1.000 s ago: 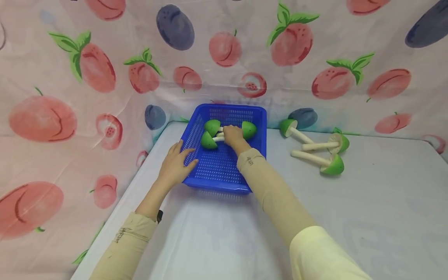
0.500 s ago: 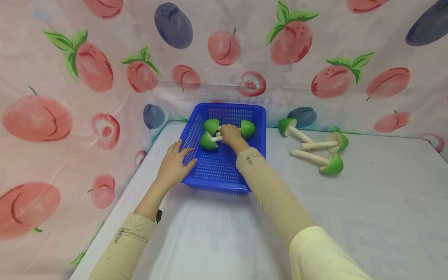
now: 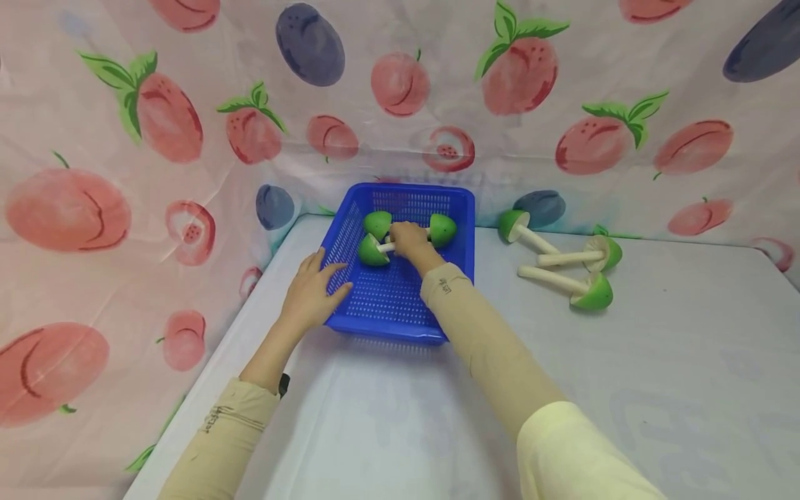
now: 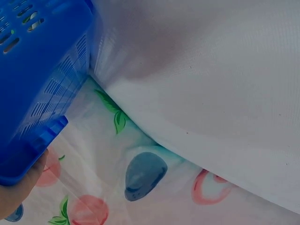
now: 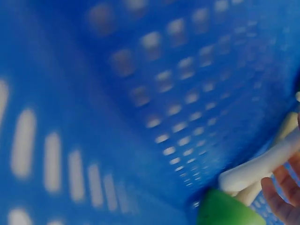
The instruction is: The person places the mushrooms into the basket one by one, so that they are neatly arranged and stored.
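Observation:
A blue plastic basket point(image 3: 396, 332) stands on the white table and contains several toy mushrooms with green caps and white stems. Inside it, my right hand point(image 3: 410, 239) grips a mushroom stem point(image 5: 262, 164); the fingers partly hide it, so which cap it belongs to is unclear. One green cap point(image 3: 442, 230) lies right of that hand. Two more caps, a rear one point(image 3: 378, 223) and a front one point(image 3: 373, 251), lie to its left. My left hand point(image 3: 309, 292) rests at the basket's left rim with its fingers spread and fairly straight, some outside the rim.
Three more toy mushrooms lie right of the basket: one at the back point(image 3: 514, 226), one in the middle point(image 3: 603, 254) and one in front point(image 3: 592, 293). A fruit-print cloth point(image 3: 406, 156) rises behind and left of the table point(image 3: 400, 417).
The right hand stays among the mushrooms in the basket, shifting only slightly. The left hand keeps its place at the rim, and the mushrooms outside have not moved.

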Available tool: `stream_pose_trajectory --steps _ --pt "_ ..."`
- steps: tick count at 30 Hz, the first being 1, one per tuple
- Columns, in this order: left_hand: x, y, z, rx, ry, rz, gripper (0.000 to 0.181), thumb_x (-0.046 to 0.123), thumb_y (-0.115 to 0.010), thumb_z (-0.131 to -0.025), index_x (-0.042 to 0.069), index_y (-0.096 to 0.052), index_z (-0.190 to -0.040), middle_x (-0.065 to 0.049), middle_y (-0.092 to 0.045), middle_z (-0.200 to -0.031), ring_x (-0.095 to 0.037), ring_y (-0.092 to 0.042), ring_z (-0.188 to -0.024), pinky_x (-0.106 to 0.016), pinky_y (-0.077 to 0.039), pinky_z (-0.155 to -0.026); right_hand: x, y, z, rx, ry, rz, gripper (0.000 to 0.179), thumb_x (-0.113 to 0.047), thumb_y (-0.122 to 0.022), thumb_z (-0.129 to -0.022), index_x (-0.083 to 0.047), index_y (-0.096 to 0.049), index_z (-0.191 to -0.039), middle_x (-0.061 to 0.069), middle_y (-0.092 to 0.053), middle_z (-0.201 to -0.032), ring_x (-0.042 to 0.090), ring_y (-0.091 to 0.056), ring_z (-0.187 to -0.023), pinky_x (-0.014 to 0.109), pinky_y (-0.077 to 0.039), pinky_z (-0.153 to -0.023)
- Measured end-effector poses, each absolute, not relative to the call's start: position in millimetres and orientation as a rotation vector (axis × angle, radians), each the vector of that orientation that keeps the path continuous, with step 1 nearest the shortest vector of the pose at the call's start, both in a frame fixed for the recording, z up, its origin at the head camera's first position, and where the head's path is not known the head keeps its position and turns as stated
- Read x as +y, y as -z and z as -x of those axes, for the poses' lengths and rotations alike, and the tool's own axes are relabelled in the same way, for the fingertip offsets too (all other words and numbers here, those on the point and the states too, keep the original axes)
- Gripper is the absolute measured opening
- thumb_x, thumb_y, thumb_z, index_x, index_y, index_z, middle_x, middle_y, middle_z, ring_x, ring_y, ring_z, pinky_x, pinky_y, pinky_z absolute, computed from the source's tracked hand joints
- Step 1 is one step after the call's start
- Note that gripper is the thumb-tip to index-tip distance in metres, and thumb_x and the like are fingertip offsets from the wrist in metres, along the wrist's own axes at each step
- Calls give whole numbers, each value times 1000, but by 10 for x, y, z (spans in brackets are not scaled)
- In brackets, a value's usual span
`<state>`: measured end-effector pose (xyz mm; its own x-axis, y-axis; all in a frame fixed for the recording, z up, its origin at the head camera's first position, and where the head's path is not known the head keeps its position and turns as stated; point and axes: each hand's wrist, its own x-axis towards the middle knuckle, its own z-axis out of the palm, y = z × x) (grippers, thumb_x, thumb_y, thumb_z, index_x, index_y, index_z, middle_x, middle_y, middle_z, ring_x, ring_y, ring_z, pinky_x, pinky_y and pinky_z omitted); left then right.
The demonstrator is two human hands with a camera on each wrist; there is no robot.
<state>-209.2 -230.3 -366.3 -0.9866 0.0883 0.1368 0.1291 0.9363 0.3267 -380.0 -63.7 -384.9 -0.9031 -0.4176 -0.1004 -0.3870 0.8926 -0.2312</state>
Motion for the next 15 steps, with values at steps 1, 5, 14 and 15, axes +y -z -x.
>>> stream_pose_trajectory --steps 1,5,14,15 --pt "-2300 3667 2091 -2972 516 165 49 38 -52 -93 9 -53 -133 -27 -23 -152 -42 -21 -141 -59 -24 -112 -634 3823 3787 2895 332 635 26 -12 -72 -82 -9 -68 -107 8 -67 -113 29 -61 -105 44 -49 -92" --pt "-2283 3676 2089 -2977 528 159 49 38 -52 -93 9 -53 -133 -27 -22 -152 -42 -20 -142 -59 -24 -112 -615 3684 3766 2826 428 620 41 -11 -70 -82 -9 -61 -122 9 -61 -125 29 -56 -114 44 -46 -96" --pt "-2295 3659 2099 -2981 517 149 49 38 -52 -93 8 -54 -132 -27 -22 -152 -42 -20 -142 -58 -23 -113 -557 3719 4244 2605 939 704 38 -31 -77 -77 -18 -68 -112 4 -63 -118 19 -62 -97 35 -52 -74" --pt "-2299 3657 2100 -2984 514 149 49 37 -52 -93 8 -54 -132 -28 -22 -152 -43 -20 -141 -58 -23 -112 -552 3680 4217 2572 1014 704 37 -31 -76 -78 -17 -68 -112 5 -64 -117 21 -63 -94 36 -53 -72"
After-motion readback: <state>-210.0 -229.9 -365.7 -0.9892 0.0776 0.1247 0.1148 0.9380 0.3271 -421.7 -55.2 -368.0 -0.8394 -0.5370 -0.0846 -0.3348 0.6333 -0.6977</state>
